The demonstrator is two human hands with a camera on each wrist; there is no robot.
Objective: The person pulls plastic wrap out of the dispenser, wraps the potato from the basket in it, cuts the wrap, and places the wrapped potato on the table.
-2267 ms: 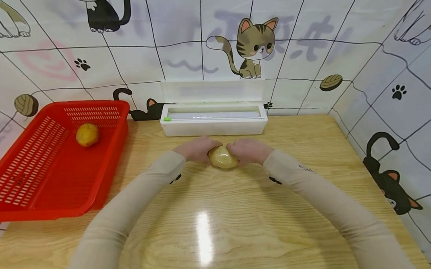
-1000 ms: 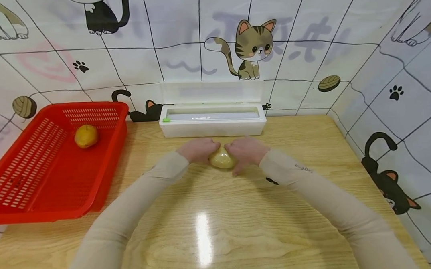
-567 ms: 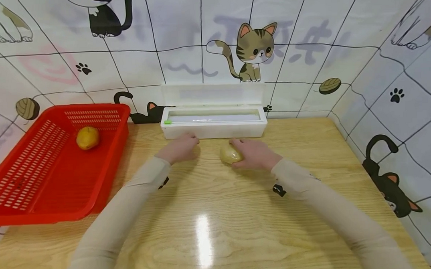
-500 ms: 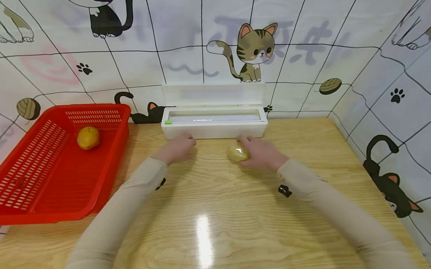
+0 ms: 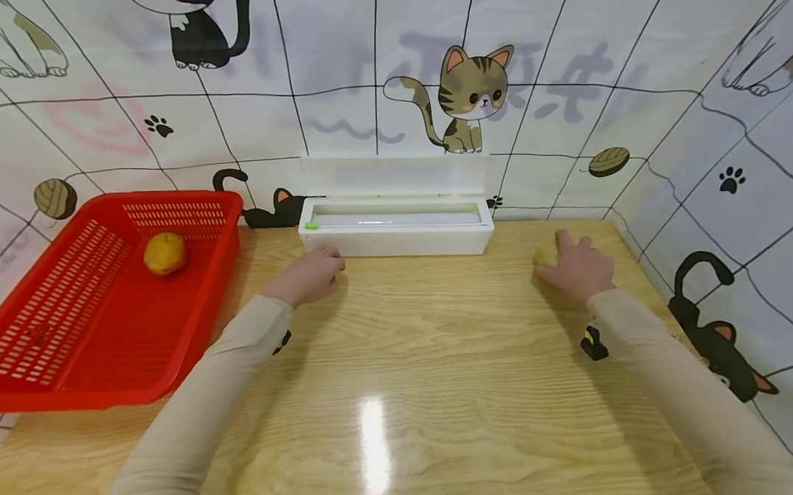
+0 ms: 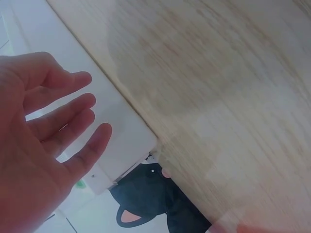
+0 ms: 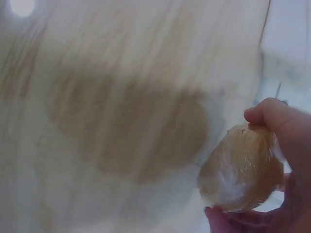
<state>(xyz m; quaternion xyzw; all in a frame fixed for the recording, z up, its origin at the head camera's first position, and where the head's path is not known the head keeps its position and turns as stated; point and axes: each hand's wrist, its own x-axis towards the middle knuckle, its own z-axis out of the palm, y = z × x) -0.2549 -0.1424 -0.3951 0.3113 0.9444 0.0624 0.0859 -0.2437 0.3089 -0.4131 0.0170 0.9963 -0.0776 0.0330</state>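
At the right rear of the table, my right hand [image 5: 577,269] holds a yellow, pear-like fruit [image 5: 544,253] wrapped in clear film. In the right wrist view the glossy wrapped fruit [image 7: 240,170] sits between thumb and fingers, above the tabletop. My left hand [image 5: 308,276] holds nothing and hovers by the left front of a white cling film box [image 5: 396,242]. Its fingers are loosely bent and apart in the left wrist view. The box lid stands up, showing a pale strip inside and a small green piece at its left end.
A red plastic basket [image 5: 111,397] stands on the left with one yellow fruit [image 5: 165,254] in it. Cat-patterned sheeting [image 5: 336,73] rises behind the wooden table [image 5: 442,386] and along its right side.
Both hands were on the wrapped fruit near the box. The left hand let go and moved left, while the right hand carried the fruit to the right rear of the table.
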